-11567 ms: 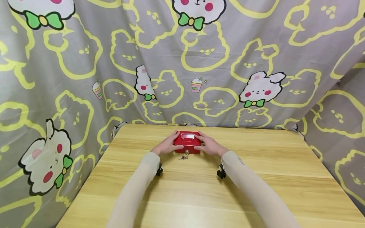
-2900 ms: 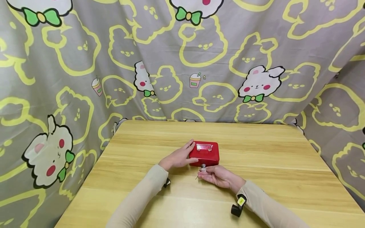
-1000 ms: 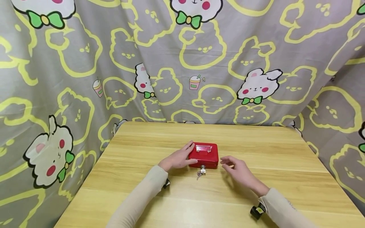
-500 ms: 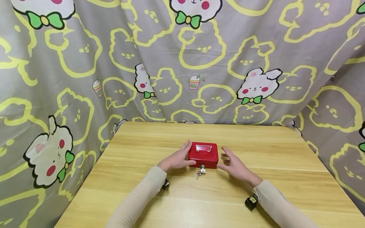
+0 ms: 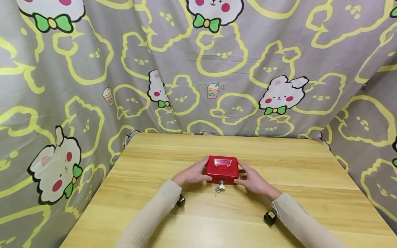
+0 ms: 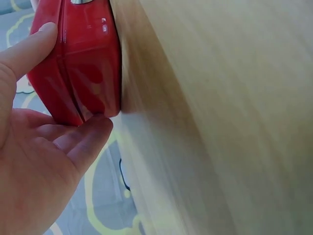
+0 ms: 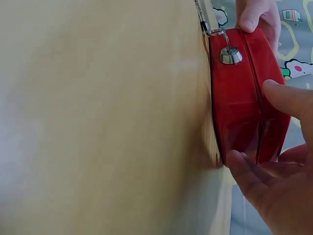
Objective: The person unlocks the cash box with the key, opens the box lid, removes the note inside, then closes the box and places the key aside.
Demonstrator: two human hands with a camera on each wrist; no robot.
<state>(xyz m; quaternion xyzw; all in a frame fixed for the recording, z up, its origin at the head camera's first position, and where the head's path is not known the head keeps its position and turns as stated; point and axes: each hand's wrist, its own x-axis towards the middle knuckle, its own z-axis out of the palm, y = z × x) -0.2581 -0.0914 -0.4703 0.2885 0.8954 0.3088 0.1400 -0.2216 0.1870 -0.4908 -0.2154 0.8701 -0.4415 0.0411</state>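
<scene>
A red metal cash box with its lid down sits on the wooden table, silver handle flat on top. A key stands in the silver lock on its front face, and a ring with another key hangs from it. My left hand holds the box's left end, thumb on the front and fingers against the side. At the right end, my right hand grips likewise, its thumb near the lid seam. The far sides of the box are hidden.
The light wooden table reaches back to a grey curtain with yellow cartoon outlines, which also hangs along both sides. A black wrist camera is strapped under my right sleeve.
The box has come nearer and to the right since the oldest frame. My right hand has let go of the keys and moved to the box's right end; my left hand stays at the left.
</scene>
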